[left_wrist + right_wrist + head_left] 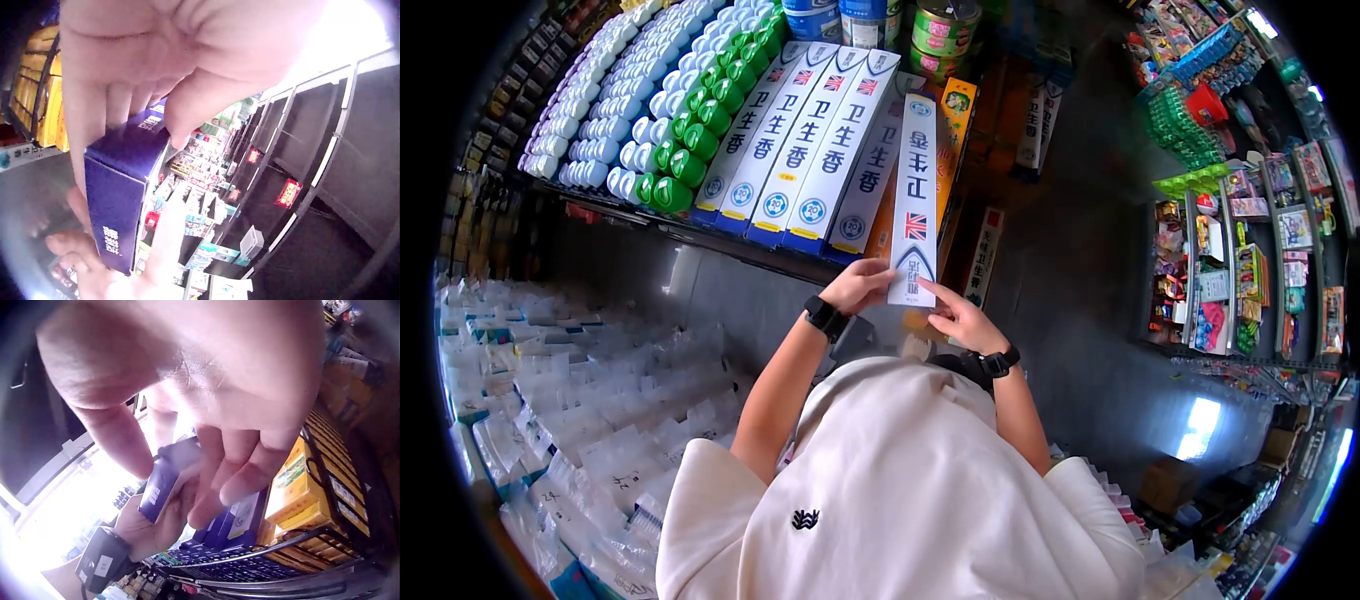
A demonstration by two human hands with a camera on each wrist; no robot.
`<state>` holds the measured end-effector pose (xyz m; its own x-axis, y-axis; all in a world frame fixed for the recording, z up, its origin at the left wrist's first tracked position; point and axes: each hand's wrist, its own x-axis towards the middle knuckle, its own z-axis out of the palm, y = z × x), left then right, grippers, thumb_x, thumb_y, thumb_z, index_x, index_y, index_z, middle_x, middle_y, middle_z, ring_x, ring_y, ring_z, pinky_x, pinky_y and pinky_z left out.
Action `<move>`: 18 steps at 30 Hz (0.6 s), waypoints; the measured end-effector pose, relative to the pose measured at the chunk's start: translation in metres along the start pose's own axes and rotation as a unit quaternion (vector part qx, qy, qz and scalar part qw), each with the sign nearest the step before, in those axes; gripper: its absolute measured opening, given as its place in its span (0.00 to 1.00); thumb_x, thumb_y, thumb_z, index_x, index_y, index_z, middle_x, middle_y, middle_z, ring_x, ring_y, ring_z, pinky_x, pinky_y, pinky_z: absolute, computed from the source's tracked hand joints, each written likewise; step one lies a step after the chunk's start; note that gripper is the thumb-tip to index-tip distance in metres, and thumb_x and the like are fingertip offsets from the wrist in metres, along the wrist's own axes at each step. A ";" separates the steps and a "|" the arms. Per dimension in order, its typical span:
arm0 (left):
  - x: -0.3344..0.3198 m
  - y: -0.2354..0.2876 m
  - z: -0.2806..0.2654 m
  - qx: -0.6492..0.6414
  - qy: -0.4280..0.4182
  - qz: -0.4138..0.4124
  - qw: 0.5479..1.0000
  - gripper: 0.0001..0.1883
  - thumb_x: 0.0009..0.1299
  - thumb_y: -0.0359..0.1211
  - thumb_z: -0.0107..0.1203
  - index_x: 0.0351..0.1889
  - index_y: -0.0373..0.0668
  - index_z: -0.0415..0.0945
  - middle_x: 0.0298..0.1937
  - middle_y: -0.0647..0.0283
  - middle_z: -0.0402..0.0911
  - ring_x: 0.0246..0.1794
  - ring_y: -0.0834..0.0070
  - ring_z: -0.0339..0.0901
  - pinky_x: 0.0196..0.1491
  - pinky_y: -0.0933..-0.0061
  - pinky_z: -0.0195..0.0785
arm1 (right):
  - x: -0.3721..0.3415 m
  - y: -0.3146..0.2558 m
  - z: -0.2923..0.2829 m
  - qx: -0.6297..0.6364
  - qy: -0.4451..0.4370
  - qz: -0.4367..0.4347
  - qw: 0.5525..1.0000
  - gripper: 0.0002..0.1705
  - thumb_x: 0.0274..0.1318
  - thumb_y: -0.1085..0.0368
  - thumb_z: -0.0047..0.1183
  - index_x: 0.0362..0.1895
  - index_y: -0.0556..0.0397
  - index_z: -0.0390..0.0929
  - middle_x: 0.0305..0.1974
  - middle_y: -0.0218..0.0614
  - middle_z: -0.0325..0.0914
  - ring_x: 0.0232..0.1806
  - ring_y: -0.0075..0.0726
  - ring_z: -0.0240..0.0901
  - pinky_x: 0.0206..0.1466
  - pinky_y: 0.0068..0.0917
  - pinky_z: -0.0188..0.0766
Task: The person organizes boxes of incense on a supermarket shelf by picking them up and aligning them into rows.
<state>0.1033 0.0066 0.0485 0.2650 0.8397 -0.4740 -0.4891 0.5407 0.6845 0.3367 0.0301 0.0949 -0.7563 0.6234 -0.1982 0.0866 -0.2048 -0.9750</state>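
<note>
A long white incense box (917, 190) with a British flag and dark lettering is held out in front of the body, its near end between both hands. The left hand (862, 285) grips that end from the left side, thumb on one face and fingers on the other. In the left wrist view, the box's blue side and end (119, 206) show below the left palm (181, 44). From the right, the right hand (965, 322) pinches the same end. Its thumb (119, 440) lies beside the blue end in the right wrist view, other fingers loosely bent.
Similar white and blue boxes (800, 140) lie in a row on the shelf ahead, beside green-capped bottles (690, 150) and cans (945, 30). An orange box (953, 150) lies just right of them. Plastic-wrapped packs (600, 400) fill the left; stocked shelves (1250, 260) stand right.
</note>
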 end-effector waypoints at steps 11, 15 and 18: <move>-0.017 -0.039 -0.011 0.109 0.014 0.030 0.993 0.18 0.71 0.34 0.49 0.55 0.34 0.64 0.47 0.62 0.74 0.48 0.76 0.73 0.53 0.70 0.69 | 0.042 0.034 -0.033 -0.018 0.119 0.020 0.993 0.33 0.62 0.62 0.49 0.66 0.53 0.50 0.53 0.50 0.69 0.55 0.36 0.68 0.58 0.28 0.64; -0.020 -0.049 -0.016 0.132 0.025 0.066 0.989 0.18 0.70 0.32 0.49 0.55 0.34 0.64 0.48 0.62 0.74 0.48 0.78 0.72 0.53 0.72 0.67 | 0.072 0.039 -0.042 -0.025 0.139 -0.015 0.990 0.31 0.61 0.61 0.49 0.64 0.57 0.52 0.54 0.52 0.68 0.56 0.38 0.68 0.57 0.29 0.64; -0.020 -0.044 -0.015 0.117 0.001 0.134 0.984 0.17 0.70 0.27 0.47 0.55 0.32 0.63 0.51 0.59 0.72 0.52 0.77 0.69 0.57 0.75 0.61 | 0.094 0.027 -0.044 -0.002 0.152 -0.044 0.987 0.32 0.60 0.61 0.51 0.63 0.60 0.53 0.54 0.49 0.67 0.54 0.35 0.68 0.56 0.28 0.64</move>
<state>0.1070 -0.0344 0.0192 0.1508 0.9536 -0.2604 -0.3364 0.2972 0.8936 0.2963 0.1160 0.0452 -0.5323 0.8360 -0.1333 0.0322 -0.1374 -0.9900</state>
